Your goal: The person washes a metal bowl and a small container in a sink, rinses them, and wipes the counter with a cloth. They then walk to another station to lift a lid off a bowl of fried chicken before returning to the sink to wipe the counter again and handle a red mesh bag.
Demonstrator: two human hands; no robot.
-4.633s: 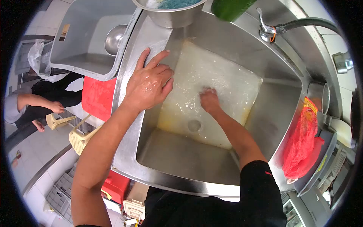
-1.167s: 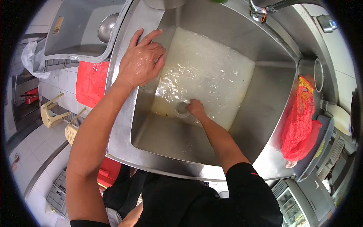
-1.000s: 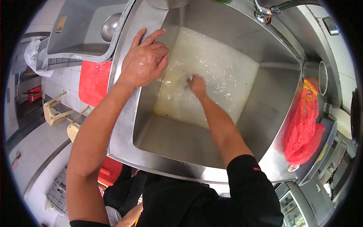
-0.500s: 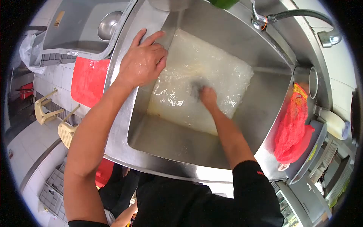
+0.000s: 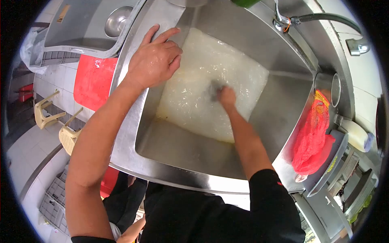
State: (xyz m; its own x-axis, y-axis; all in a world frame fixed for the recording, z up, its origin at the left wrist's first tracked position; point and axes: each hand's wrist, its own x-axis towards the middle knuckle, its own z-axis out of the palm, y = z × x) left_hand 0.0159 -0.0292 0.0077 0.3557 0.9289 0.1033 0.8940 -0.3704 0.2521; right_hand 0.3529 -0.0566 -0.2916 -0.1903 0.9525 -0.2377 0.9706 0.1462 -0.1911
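My left hand rests at the left rim of a deep stainless steel sink, its fingers spread and nothing in them. Down inside the basin, my right hand is closed on a grey scouring pad, blurred by motion. Around the pad, cloudy whitish water with bright glints covers the sink floor, yellowish along its front and left edges.
A tap with a hose stands behind the sink. On the right ledge lie a red mesh bag and a metal cup. A grey tub with a steel bowl is left, above a red stool. Another person is partly visible below.
My right hand and the scouring pad have shifted slightly within the basin. The glints on the water have changed and spread. My left hand stays at the rim.
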